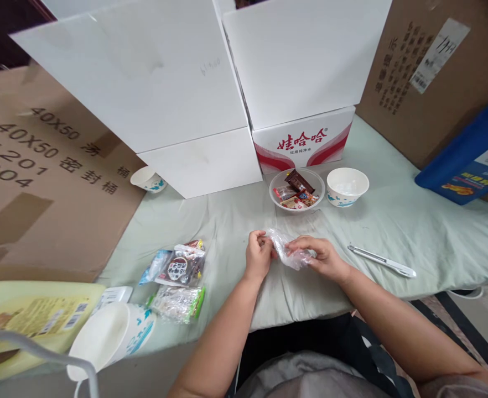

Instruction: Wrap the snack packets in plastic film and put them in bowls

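My left hand [258,255] and my right hand [323,258] both pinch a small crumpled clear plastic bag [289,250] just above the pale green cloth [393,232] in front of me. Beyond my hands stands a clear bowl [278,181] holding several wrapped snacks, among them a brown one. A white paper bowl [347,186] with blue print sits right beside it. To my left lie snack packets [181,268] in a loose pile.
A silver-white pen-like utility knife [382,261] lies right of my hands. Large white boxes [211,160] and brown cartons [40,182] wall the back and left. A blue bag [472,160] leans at right. Stacked paper bowls [111,334] lie tipped at near left.
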`<state>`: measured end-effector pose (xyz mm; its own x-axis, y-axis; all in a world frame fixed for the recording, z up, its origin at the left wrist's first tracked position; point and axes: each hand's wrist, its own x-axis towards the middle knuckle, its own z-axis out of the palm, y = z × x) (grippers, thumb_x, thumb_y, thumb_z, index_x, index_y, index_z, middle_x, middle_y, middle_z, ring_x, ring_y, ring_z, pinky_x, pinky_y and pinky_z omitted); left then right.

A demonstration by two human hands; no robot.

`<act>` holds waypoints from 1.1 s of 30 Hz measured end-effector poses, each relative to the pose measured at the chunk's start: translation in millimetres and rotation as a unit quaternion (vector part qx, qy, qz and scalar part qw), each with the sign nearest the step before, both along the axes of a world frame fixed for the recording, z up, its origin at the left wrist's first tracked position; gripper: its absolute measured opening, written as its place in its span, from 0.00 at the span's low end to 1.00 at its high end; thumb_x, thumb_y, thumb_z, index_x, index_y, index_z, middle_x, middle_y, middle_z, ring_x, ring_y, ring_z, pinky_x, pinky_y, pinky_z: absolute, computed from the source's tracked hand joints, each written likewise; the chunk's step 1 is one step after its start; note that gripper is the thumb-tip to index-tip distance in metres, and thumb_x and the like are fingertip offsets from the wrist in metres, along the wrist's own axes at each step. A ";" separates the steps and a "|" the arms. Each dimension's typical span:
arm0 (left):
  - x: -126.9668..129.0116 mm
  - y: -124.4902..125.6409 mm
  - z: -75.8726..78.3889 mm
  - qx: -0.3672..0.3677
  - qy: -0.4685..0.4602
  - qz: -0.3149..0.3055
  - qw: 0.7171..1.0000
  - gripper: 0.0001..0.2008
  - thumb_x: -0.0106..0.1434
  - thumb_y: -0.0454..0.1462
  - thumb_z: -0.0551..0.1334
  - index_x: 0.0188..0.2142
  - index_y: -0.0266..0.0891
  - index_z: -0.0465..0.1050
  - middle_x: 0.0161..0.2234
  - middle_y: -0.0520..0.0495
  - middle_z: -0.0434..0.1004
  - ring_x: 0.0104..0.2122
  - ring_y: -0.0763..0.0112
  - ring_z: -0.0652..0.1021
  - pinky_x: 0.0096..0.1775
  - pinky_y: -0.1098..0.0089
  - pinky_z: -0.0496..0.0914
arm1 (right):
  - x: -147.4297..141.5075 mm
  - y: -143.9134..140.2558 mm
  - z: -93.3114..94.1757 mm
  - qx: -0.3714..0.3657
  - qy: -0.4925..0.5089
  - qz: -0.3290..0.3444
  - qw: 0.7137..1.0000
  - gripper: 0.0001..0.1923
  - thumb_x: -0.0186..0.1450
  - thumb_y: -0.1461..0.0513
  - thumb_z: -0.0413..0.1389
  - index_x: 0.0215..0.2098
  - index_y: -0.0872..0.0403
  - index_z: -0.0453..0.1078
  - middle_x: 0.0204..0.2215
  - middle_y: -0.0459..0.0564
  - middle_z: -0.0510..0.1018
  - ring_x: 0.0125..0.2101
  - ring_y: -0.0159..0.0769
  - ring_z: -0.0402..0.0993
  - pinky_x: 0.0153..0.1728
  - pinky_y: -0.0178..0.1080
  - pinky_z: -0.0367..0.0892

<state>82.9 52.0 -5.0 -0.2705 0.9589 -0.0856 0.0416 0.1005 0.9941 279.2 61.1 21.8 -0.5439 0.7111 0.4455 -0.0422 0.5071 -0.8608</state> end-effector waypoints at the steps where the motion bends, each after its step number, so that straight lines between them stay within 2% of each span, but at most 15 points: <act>1: -1.6 0.6 1.8 -0.030 -0.067 -0.021 0.997 0.25 0.57 0.54 0.62 0.45 0.42 0.62 0.24 0.56 0.71 0.18 0.74 0.71 0.22 0.74 0.64 | -1.1 0.0 0.7 0.048 -0.023 0.014 0.998 0.12 0.68 0.54 0.51 0.44 0.50 0.70 0.41 0.55 0.81 0.47 0.42 0.76 0.50 0.48 0.67; 4: -5.7 1.2 9.6 -0.087 -0.208 -0.083 0.971 0.35 0.55 0.61 0.59 0.52 0.40 0.59 0.28 0.50 0.76 0.23 0.68 0.77 0.25 0.70 0.69 | -5.4 -1.2 0.3 0.132 -0.069 0.070 0.986 0.09 0.68 0.61 0.51 0.41 0.50 0.73 0.38 0.52 0.82 0.49 0.41 0.75 0.53 0.48 0.65; 7: -7.6 0.6 16.0 -0.095 -0.200 -0.103 0.970 0.38 0.49 0.51 0.71 0.54 0.40 0.59 0.32 0.48 0.78 0.26 0.69 0.78 0.30 0.70 0.71 | -7.4 -4.4 -1.2 0.125 -0.098 0.109 0.981 0.09 0.67 0.64 0.52 0.41 0.50 0.73 0.36 0.50 0.81 0.45 0.38 0.77 0.48 0.43 0.69; 9: -6.8 0.0 17.7 -0.089 -0.178 -0.118 0.973 0.38 0.44 0.43 0.75 0.52 0.40 0.61 0.35 0.47 0.79 0.29 0.71 0.79 0.32 0.71 0.71 | -7.5 -6.3 -2.3 0.093 -0.108 0.115 0.983 0.07 0.67 0.62 0.53 0.41 0.50 0.73 0.36 0.50 0.81 0.40 0.37 0.78 0.43 0.40 0.70; 11: -4.4 -0.5 17.7 -0.075 -0.173 -0.137 0.972 0.37 0.43 0.41 0.75 0.50 0.39 0.63 0.37 0.45 0.80 0.30 0.70 0.79 0.33 0.72 0.70 | -7.8 -6.7 -4.8 0.069 -0.102 0.075 0.990 0.07 0.67 0.59 0.54 0.39 0.51 0.73 0.34 0.50 0.81 0.36 0.36 0.78 0.39 0.38 0.70; 13: -0.9 -1.4 16.6 -0.061 -0.169 -0.147 0.973 0.34 0.44 0.42 0.75 0.49 0.39 0.64 0.36 0.44 0.80 0.31 0.69 0.79 0.34 0.72 0.70 | -9.2 -5.4 -9.3 0.074 -0.098 -0.021 0.992 0.09 0.67 0.56 0.54 0.37 0.53 0.73 0.31 0.51 0.80 0.33 0.36 0.76 0.37 0.38 0.69; 15: 2.6 -2.8 15.0 -0.053 -0.160 -0.153 0.974 0.32 0.46 0.42 0.74 0.48 0.39 0.65 0.36 0.45 0.81 0.31 0.70 0.79 0.34 0.72 0.69 | -11.3 -2.8 -14.9 0.085 -0.121 -0.126 0.981 0.10 0.67 0.56 0.54 0.35 0.53 0.73 0.29 0.51 0.77 0.32 0.37 0.74 0.35 0.39 0.68; 18: 5.5 -5.6 12.6 -0.044 -0.153 -0.173 0.972 0.30 0.49 0.44 0.73 0.48 0.39 0.65 0.37 0.45 0.81 0.32 0.70 0.78 0.35 0.72 0.69 | -14.0 1.1 -21.6 0.069 -0.176 -0.209 0.960 0.08 0.65 0.58 0.57 0.32 0.54 0.72 0.26 0.50 0.74 0.30 0.37 0.71 0.32 0.39 0.65; 22: 5.4 -8.7 12.9 -0.036 -0.183 -0.212 0.959 0.28 0.55 0.51 0.68 0.49 0.38 0.66 0.42 0.41 0.79 0.36 0.66 0.79 0.38 0.68 0.71 | -14.6 3.7 -24.1 0.048 -0.196 -0.231 0.952 0.07 0.62 0.59 0.59 0.30 0.54 0.70 0.25 0.48 0.72 0.30 0.36 0.69 0.30 0.38 0.62; 25: 5.4 -9.5 14.4 -0.032 -0.169 -0.233 0.957 0.30 0.51 0.47 0.72 0.49 0.39 0.66 0.43 0.42 0.78 0.38 0.66 0.78 0.40 0.68 0.70 | -13.5 4.0 -24.1 0.037 -0.170 -0.212 0.962 0.07 0.62 0.58 0.59 0.29 0.54 0.71 0.25 0.47 0.70 0.28 0.35 0.67 0.29 0.37 0.62; 27: 6.0 -9.4 13.8 -0.020 -0.135 -0.235 0.962 0.28 0.49 0.44 0.73 0.47 0.40 0.67 0.41 0.46 0.78 0.37 0.69 0.77 0.40 0.70 0.69 | -12.9 4.2 -24.5 0.030 -0.147 -0.194 0.969 0.08 0.63 0.57 0.58 0.30 0.53 0.72 0.24 0.46 0.70 0.28 0.34 0.67 0.29 0.36 0.62; 29: 6.6 -8.8 11.1 -0.003 -0.110 -0.232 0.966 0.21 0.52 0.44 0.71 0.42 0.38 0.70 0.37 0.48 0.77 0.35 0.71 0.76 0.39 0.71 0.68 | -12.5 4.7 -25.2 0.021 -0.141 -0.187 0.972 0.10 0.63 0.55 0.58 0.31 0.53 0.72 0.25 0.46 0.70 0.28 0.34 0.67 0.29 0.36 0.62; 31: 6.8 -8.1 7.6 0.009 -0.104 -0.224 0.969 0.17 0.56 0.46 0.68 0.38 0.38 0.71 0.33 0.50 0.75 0.32 0.73 0.75 0.37 0.72 0.67 | -12.4 5.6 -26.1 0.011 -0.142 -0.203 0.969 0.11 0.61 0.53 0.60 0.31 0.53 0.72 0.26 0.47 0.70 0.29 0.35 0.68 0.31 0.37 0.63; 33: 6.9 -7.7 4.7 0.005 -0.112 -0.218 0.970 0.16 0.58 0.46 0.66 0.39 0.38 0.70 0.31 0.51 0.75 0.30 0.74 0.74 0.35 0.73 0.66 | -12.6 6.8 -26.9 -0.011 -0.130 -0.230 0.964 0.15 0.57 0.52 0.63 0.35 0.53 0.71 0.31 0.49 0.72 0.31 0.36 0.69 0.32 0.38 0.65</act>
